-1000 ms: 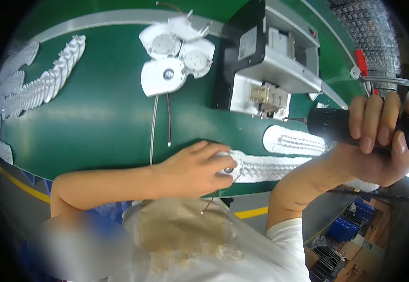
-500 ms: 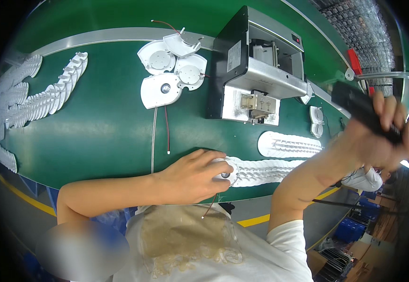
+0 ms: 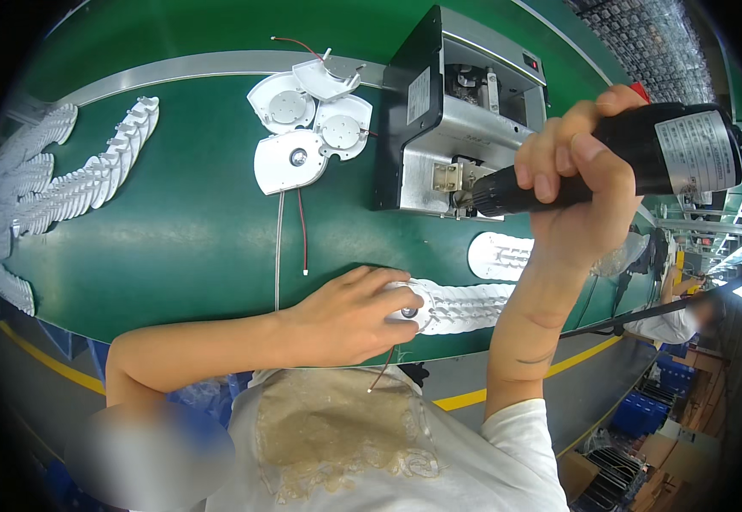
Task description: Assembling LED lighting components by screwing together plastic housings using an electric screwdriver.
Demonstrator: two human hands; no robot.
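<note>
My right hand is wrapped round a black electric screwdriver, held almost level. Its nose end meets the small metal pick-up block on the front of a screw feeder; the bit itself is hidden. Near the front table edge, my left hand has its fingers curled over a white plastic housing with a round dark centre. A thin red and black wire hangs from it past the edge. This housing lies at the left end of an overlapping row of similar white parts.
A second row of white parts lies behind. Several white housings with wires sit left of the feeder. Stacks of white curved pieces cover the far left of the green table. Another person is at the right.
My right hand has brought the screwdriver left and turned it, so its nose now points at the feeder's pick-up block. My left hand stays on the white housing.
</note>
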